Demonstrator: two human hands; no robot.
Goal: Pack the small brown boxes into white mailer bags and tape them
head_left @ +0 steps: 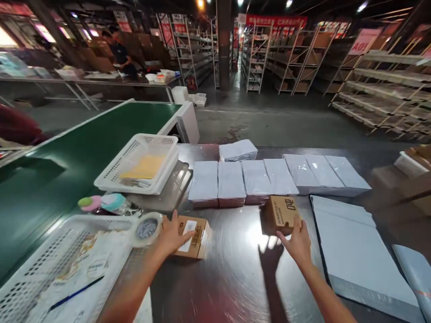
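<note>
A small brown cardboard box with a white label lies on the steel table. My left hand is at its left side, fingers apart, with the thumb reaching over the label. To the left of that hand stands a roll of clear tape, partly against a white basket. My right hand grips a second small cardboard box with dark print by its near edge. This box is tilted and casts a shadow on the table. Beside it on the right lies a stack of grey-white mailer bags.
Several plastic-wrapped stacks of white labels line the back of the table. At left are a perforated basket with yellow paper, another basket holding a pen, and a green conveyor belt. A person stands far back.
</note>
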